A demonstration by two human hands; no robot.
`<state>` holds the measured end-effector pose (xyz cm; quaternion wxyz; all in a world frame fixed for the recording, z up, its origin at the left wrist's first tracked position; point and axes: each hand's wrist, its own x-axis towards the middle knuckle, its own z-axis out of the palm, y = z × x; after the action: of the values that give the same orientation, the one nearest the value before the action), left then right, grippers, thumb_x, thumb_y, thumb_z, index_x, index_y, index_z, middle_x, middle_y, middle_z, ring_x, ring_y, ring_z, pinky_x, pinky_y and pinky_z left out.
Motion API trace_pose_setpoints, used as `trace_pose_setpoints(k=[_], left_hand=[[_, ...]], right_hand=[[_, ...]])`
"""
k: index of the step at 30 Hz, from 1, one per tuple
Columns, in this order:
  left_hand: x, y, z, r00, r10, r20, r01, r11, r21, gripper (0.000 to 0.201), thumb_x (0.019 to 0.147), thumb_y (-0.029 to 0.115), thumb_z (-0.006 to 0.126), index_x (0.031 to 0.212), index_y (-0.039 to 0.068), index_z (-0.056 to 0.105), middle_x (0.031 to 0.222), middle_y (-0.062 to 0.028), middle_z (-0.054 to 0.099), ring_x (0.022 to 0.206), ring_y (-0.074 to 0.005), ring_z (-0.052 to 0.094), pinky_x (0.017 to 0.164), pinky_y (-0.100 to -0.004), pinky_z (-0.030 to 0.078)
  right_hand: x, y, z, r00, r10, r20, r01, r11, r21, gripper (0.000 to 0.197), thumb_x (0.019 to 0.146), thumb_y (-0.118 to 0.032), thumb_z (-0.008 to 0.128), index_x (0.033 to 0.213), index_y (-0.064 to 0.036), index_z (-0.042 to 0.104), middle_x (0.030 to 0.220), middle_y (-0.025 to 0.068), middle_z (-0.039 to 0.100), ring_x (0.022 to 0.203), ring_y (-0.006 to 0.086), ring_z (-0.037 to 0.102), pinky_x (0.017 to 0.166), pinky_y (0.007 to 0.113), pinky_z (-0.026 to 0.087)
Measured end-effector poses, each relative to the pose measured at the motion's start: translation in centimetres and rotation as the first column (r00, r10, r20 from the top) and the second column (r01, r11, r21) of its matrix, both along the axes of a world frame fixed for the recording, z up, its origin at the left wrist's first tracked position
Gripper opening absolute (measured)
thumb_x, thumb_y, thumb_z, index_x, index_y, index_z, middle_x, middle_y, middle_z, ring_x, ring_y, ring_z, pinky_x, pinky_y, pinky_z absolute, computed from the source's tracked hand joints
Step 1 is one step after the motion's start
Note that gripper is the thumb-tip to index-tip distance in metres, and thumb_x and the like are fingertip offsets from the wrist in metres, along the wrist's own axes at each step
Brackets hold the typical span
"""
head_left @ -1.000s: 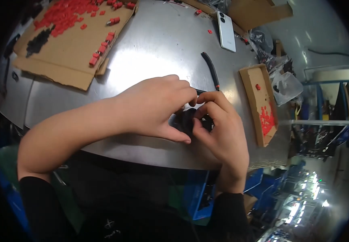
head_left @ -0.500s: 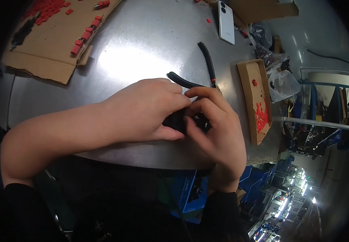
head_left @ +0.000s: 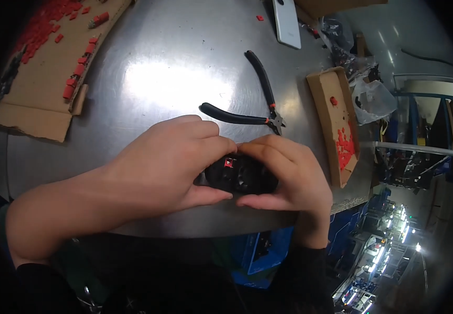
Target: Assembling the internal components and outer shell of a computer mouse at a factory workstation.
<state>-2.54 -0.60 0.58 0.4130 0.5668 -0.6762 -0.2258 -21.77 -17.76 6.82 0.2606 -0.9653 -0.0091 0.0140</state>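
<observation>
At the upper left of the frame, a cardboard sheet (head_left: 35, 107) is seen, cut off by the dark rim. Loose red pieces (head_left: 43, 31) are heaped on it, and dark pieces (head_left: 10, 76) are blurred near the edge. A few red parts (head_left: 80, 68) are lined along its right side.

In the centre, a black part (head_left: 231, 180) is held over the metal table (head_left: 106, 99). Its left end is gripped by the left hand (head_left: 184, 162), with fingers bent over the far side and thumb laid along the near side. A small red piece (head_left: 228, 163) is seen in its top. Above, black-handled cutters (head_left: 275, 121) are lying spread; their tips are partly hidden behind the right hand (head_left: 297, 175). The part's right end is held by this hand in a half-closed grip; the fingertips are hard to make out.

Below, a blue bin (head_left: 281, 259) is partly covered by the sleeve. A white phone (head_left: 288, 23) is cut off at the top. At the right, red bits (head_left: 345, 149) are lying in a cardboard tray (head_left: 333, 86), beside a clear plastic container (head_left: 376, 102).
</observation>
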Motion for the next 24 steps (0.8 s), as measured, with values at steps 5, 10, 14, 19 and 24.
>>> trace_pose_setpoints(k=[5,10,14,19,24], left_hand=[[0.1,0.0,1.2,0.998,0.008,0.055,-0.010,0.999,0.037,0.054,0.070,0.022,0.090,0.116,0.006,0.066,0.092,-0.0101,0.060,0.087,-0.0324,0.061,0.077,-0.0427,0.050],[-0.4,-0.8,1.5,0.992,-0.017,0.124,0.011,0.998,0.054,0.059,0.065,0.018,0.092,0.116,0.007,0.065,0.099,-0.0094,0.062,0.092,-0.0327,0.060,0.081,-0.0421,0.050],[-0.6,-1.0,1.6,0.999,-0.005,0.032,0.004,0.999,0.039,0.062,0.060,0.016,0.095,0.114,0.007,0.063,0.105,-0.0093,0.063,0.096,-0.0318,0.061,0.084,-0.0406,0.050],[0.1,-1.1,0.7,0.999,-0.048,0.007,0.047,0.998,0.039,0.065,0.058,0.021,0.098,0.111,0.007,0.063,0.104,-0.0101,0.063,0.094,-0.0316,0.060,0.083,-0.0404,0.050],[0.8,-1.2,1.6,0.949,-0.038,0.312,0.046,0.999,-0.018,0.057,0.074,0.047,0.087,0.101,0.006,0.058,0.094,-0.0105,0.060,0.090,-0.0313,0.058,0.080,-0.0413,0.049]], right_hand=[[0.0,0.0,-0.9,0.999,-0.047,0.027,0.046,0.999,0.016,0.063,0.072,-0.035,0.089,0.120,0.0008,0.068,0.105,0.0152,0.067,0.092,0.0324,0.071,0.076,0.038,0.057],[-0.2,-0.3,-1.4,0.996,-0.040,0.077,0.036,0.998,0.049,0.063,0.072,-0.036,0.087,0.120,0.0001,0.068,0.101,0.0135,0.064,0.084,0.0314,0.069,0.070,0.038,0.056],[-0.5,0.2,-1.4,0.996,-0.060,0.071,0.058,0.998,0.028,0.062,0.072,-0.037,0.087,0.119,-0.0002,0.069,0.101,0.0136,0.064,0.084,0.0311,0.069,0.069,0.038,0.056],[-0.4,1.1,-1.7,0.992,-0.076,0.100,0.074,0.997,0.020,0.063,0.073,-0.034,0.085,0.124,-0.0017,0.067,0.104,0.0143,0.063,0.087,0.0320,0.068,0.072,0.040,0.055],[-0.2,2.0,-1.5,0.992,-0.058,0.111,0.065,0.997,-0.052,0.067,0.075,-0.036,0.084,0.128,-0.0019,0.064,0.107,0.0159,0.063,0.093,0.0350,0.066,0.078,0.043,0.054]])
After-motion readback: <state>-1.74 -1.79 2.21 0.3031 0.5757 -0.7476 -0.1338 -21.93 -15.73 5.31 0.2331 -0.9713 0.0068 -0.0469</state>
